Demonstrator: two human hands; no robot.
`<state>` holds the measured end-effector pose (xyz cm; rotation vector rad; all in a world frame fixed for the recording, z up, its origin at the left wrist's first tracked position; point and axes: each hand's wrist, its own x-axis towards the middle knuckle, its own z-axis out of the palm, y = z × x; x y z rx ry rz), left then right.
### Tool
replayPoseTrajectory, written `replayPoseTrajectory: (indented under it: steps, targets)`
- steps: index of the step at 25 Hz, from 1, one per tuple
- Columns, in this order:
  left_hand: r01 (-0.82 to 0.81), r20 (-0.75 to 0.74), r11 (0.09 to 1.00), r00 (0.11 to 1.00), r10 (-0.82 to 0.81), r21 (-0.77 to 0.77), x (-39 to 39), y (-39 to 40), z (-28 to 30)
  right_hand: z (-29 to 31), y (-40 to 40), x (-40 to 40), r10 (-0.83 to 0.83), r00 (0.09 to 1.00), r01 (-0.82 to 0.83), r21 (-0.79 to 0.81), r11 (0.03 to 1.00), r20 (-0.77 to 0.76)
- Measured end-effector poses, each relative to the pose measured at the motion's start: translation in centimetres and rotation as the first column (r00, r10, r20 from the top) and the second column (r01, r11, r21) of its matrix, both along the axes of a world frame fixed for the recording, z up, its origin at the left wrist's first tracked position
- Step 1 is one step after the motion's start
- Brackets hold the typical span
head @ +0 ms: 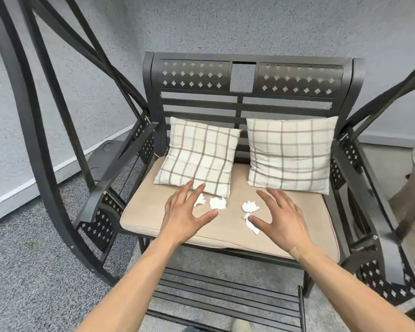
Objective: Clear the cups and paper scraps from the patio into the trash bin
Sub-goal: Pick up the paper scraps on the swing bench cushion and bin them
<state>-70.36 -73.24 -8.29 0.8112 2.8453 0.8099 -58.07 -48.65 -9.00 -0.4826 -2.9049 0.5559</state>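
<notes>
Both grips are spread open and hold nothing: the left hand [186,213] hovers over the leftmost paper scrap [199,200], the right hand [279,215] over the lowest scrap [250,224]. Two more scraps [218,202] [250,206] lie between them on the tan seat cushion [297,226], just before two plaid pillows [198,156] [290,153]

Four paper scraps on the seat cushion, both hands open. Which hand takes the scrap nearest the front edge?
Right. The right hand has its thumb tip at that scrap. The left hand is across the seat cushion, its fingers over the leftmost scrap, so it better suits that one.
</notes>
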Motion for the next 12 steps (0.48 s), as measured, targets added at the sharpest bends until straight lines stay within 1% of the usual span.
replayPoseTrajectory:
  steps: [6,12]
  targets:
    - [0.026,0.025,1.0,0.999,-0.026,-0.013,-5.2,-1.1,-1.9,-1.9,-1.1,-4.0,-0.083,0.996,0.083,-0.03,0.996,0.017]
    - [0.093,0.069,0.995,0.993,-0.091,-0.023,-8.9,-1.6,-4.8,-4.0,-3.2,-5.7,-0.158,0.985,0.161,-0.043,0.986,0.063]
